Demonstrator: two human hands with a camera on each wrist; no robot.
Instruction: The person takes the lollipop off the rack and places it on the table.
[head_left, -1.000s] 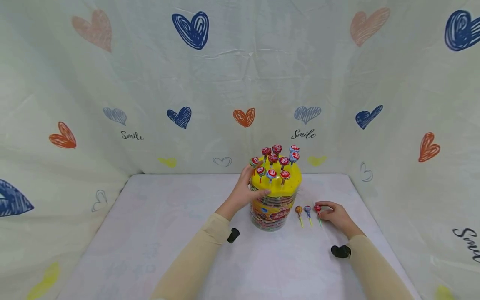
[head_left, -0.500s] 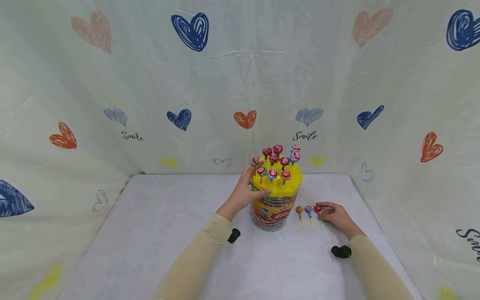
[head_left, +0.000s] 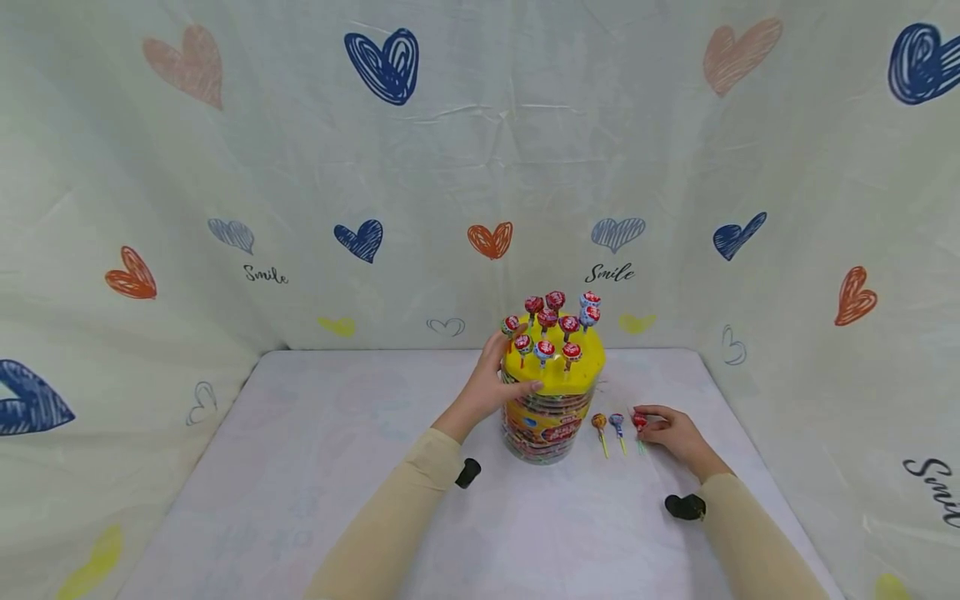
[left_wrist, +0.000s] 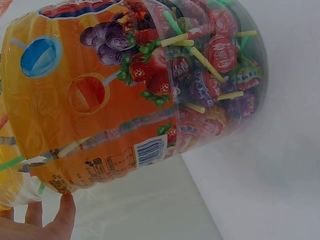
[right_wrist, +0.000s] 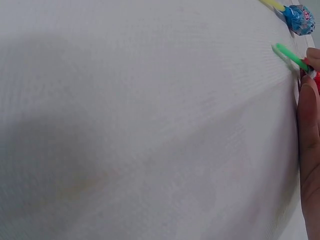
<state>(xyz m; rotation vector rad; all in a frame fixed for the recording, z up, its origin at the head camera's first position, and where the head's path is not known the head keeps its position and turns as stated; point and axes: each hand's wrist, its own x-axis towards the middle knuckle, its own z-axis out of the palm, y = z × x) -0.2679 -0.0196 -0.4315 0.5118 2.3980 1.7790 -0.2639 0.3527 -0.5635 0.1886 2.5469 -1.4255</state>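
A tall clear jar (head_left: 542, 433) filled with wrapped lollipops stands upright on the table. Its yellow lid (head_left: 588, 371) has several lollipops stuck upright in it, their red or blue heads on top. My left hand (head_left: 486, 385) grips the jar at its top from the left, thumb across the front of the lid; its fingertips show at the jar's upper end in the left wrist view. To the right of the jar, my right hand (head_left: 675, 433) pinches a red lollipop (head_left: 639, 421) low at the table. Its green stick (right_wrist: 291, 54) points out from the fingers in the right wrist view.
Between the jar and my right hand lie an orange lollipop (head_left: 599, 422) and a blue lollipop (head_left: 617, 421), side by side with yellow sticks toward me. Behind the white table (head_left: 360, 467) hangs a pale curtain (head_left: 420, 167) printed with hearts.
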